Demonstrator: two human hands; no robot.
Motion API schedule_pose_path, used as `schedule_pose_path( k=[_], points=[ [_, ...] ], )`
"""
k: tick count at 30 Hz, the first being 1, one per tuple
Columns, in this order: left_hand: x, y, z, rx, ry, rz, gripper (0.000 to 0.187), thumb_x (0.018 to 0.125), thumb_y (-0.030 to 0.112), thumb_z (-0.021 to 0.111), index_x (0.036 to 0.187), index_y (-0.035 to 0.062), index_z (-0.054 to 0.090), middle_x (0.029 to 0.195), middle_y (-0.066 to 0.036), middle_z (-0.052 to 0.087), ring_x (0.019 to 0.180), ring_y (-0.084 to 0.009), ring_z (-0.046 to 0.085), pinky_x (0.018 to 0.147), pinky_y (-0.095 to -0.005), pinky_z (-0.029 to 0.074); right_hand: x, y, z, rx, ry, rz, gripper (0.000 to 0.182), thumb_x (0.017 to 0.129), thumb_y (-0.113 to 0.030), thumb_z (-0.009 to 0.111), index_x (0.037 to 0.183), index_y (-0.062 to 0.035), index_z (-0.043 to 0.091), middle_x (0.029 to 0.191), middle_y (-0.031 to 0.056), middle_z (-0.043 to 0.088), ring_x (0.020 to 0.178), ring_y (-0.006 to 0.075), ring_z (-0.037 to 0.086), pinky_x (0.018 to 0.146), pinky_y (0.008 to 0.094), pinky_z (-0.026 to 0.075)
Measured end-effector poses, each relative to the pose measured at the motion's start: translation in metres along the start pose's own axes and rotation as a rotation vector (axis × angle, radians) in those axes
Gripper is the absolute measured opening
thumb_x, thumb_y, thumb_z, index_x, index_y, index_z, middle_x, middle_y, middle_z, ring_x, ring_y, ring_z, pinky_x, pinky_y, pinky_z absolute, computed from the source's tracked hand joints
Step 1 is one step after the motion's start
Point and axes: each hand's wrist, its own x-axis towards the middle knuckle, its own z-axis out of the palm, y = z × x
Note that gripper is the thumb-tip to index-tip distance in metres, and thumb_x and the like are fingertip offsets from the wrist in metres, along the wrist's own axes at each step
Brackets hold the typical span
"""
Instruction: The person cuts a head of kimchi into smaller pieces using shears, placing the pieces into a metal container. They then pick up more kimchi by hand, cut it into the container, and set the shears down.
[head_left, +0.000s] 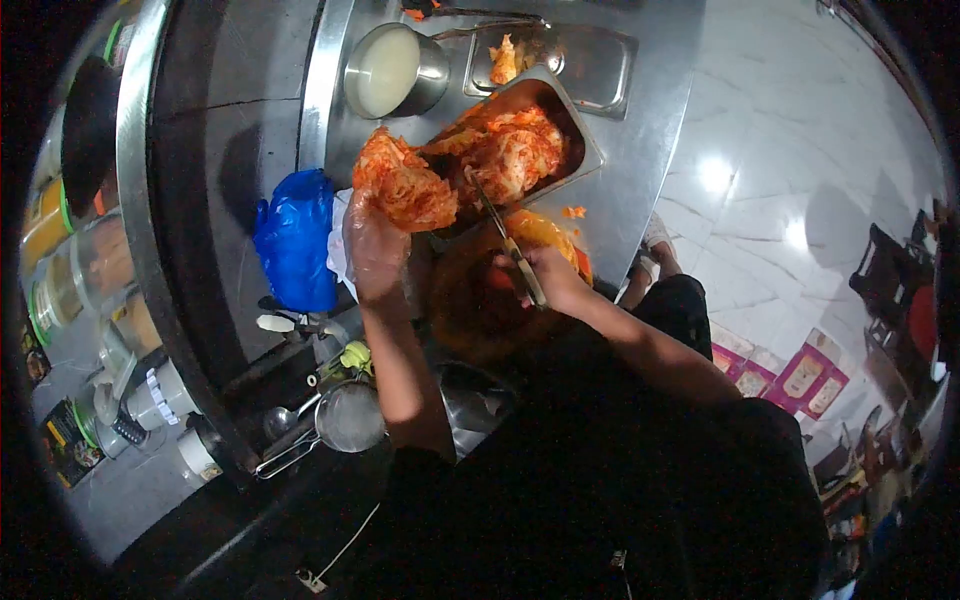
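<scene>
In a clear plastic glove, my left hand is closed on a clump of kimchi, red with sauce, raised at the left end of a metal pan. More kimchi fills that deep rectangular pan. Metal tongs are gripped in my right hand, their far ends at the kimchi in the pan. Below the tongs sits a wide round bowl, stained orange-red; its contents are dark and partly covered by my right hand.
A steel pot of pale liquid and a shallow metal tray with a kimchi piece stand at the back. On the left lie a blue plastic bag and a strainer. A person's foot shows beside the counter.
</scene>
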Motion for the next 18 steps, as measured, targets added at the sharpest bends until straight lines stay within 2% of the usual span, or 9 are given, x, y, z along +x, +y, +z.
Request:
schedule_pose_path(
  k=[4,6,7,8,10,12,14,16,18],
  points=[
    [0.004,-0.006,-0.004,0.708,0.124,0.264,0.046,0.091,0.019,0.069,0.128,-0.0014,0.053,0.126,-0.014,0.061,0.115,-0.0284,0.061,0.099,-0.0421,0.052,-0.020,0.011,0.004,-0.231,-0.174,-0.094,0.033,0.102,-0.031,0.058,0.126,-0.0099,0.066,0.068,-0.0026,0.056,0.059,0.0084,0.053,0.056,0.0259,0.045],
    [0.012,-0.017,-0.010,0.599,0.332,0.170,0.037,0.092,0.017,0.064,0.122,-0.0026,0.056,0.121,-0.014,0.063,0.107,-0.0274,0.064,0.093,-0.0397,0.054,-0.025,0.008,0.012,-0.326,-0.204,-0.070,0.033,0.101,-0.034,0.059,0.122,-0.0092,0.067,0.068,-0.0025,0.056,0.059,0.0088,0.051,0.057,0.0267,0.045],
    [0.019,-0.020,-0.003,0.265,0.446,0.045,0.031,0.093,0.015,0.059,0.118,-0.0036,0.058,0.118,-0.014,0.064,0.102,-0.0259,0.065,0.090,-0.0377,0.055,-0.029,-0.006,0.016,-0.342,-0.248,-0.091,0.038,0.098,-0.032,0.062,0.124,-0.0053,0.064,0.078,0.0036,0.061,0.065,0.0155,0.053,0.062,0.0314,0.047],
    [0.022,-0.023,-0.002,-0.070,0.548,-0.081,0.026,0.095,0.013,0.055,0.114,-0.0047,0.060,0.114,-0.013,0.065,0.096,-0.0243,0.067,0.087,-0.0357,0.057,-0.018,0.005,0.013,-0.346,-0.281,-0.158,0.034,0.099,-0.032,0.061,0.120,-0.0048,0.063,0.079,0.0015,0.060,0.069,0.0135,0.054,0.065,0.0290,0.047],
    [0.008,-0.024,-0.001,0.706,0.376,0.103,0.030,0.093,0.013,0.058,0.116,-0.0054,0.058,0.115,-0.015,0.065,0.097,-0.0259,0.067,0.085,-0.0371,0.057,0.003,0.023,0.008,-0.419,-0.289,-0.385,0.031,0.101,-0.032,0.057,0.113,-0.0043,0.064,0.082,-0.0014,0.060,0.074,0.0106,0.056,0.068,0.0253,0.046],
    [0.000,-0.032,0.005,0.984,0.300,0.271,0.033,0.086,0.009,0.060,0.117,-0.0031,0.058,0.110,-0.015,0.064,0.095,-0.0292,0.066,0.085,-0.0406,0.056,0.007,0.031,0.002,-0.635,-0.142,-0.793,0.033,0.103,-0.036,0.055,0.111,-0.0047,0.065,0.082,-0.0017,0.060,0.077,0.0101,0.058,0.069,0.0234,0.045],
    [-0.005,-0.039,0.025,0.993,0.328,0.415,0.039,0.080,0.004,0.061,0.119,0.0005,0.056,0.105,-0.016,0.064,0.093,-0.0315,0.065,0.085,-0.0433,0.055,0.012,0.042,-0.004,-0.627,-0.112,-0.853,0.037,0.102,-0.039,0.056,0.110,-0.0050,0.066,0.080,-0.0005,0.061,0.075,0.0113,0.060,0.068,0.0234,0.046],
    [-0.015,-0.046,0.012,1.446,0.291,0.574,0.041,0.086,0.006,0.061,0.125,0.0003,0.054,0.111,-0.016,0.064,0.095,-0.0286,0.066,0.083,-0.0397,0.056,0.018,0.040,-0.002,-0.356,-0.226,-0.469,0.038,0.101,-0.040,0.059,0.107,-0.0042,0.067,0.076,0.0018,0.062,0.071,0.0141,0.062,0.064,0.0256,0.048],
    [-0.017,-0.053,0.007,1.135,0.388,0.422,0.040,0.091,0.006,0.060,0.130,0.0004,0.052,0.116,-0.015,0.065,0.097,-0.0254,0.067,0.082,-0.0357,0.057,0.003,-0.012,0.015,-0.132,-0.195,-0.073,0.035,0.098,-0.037,0.062,0.101,-0.0024,0.067,0.071,0.0062,0.062,0.066,0.0186,0.064,0.060,0.0303,0.051]
  ],
)
